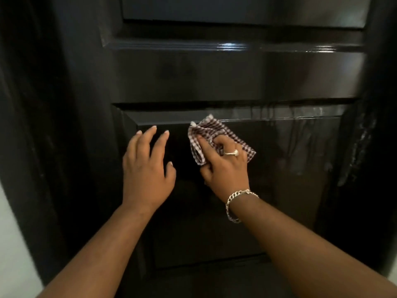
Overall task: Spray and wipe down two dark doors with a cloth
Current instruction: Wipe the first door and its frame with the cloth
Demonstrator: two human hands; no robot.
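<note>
A glossy dark door [225, 78] with raised panels fills the view. My right hand [225, 166], with a ring and a chain bracelet, grips a red-and-white checked cloth [211, 131] and holds it against the top of the lower panel. My left hand [148, 166] lies flat on the same panel just to the left, fingers straight and spread. Pale streaks show on the panel to the right of the cloth. No spray bottle is in view.
The dark door frame [356, 147] runs down the right side, with scuffed pale marks on it. A dark jamb [53, 125] stands at the left, and a strip of light wall [12, 244] shows at the lower left.
</note>
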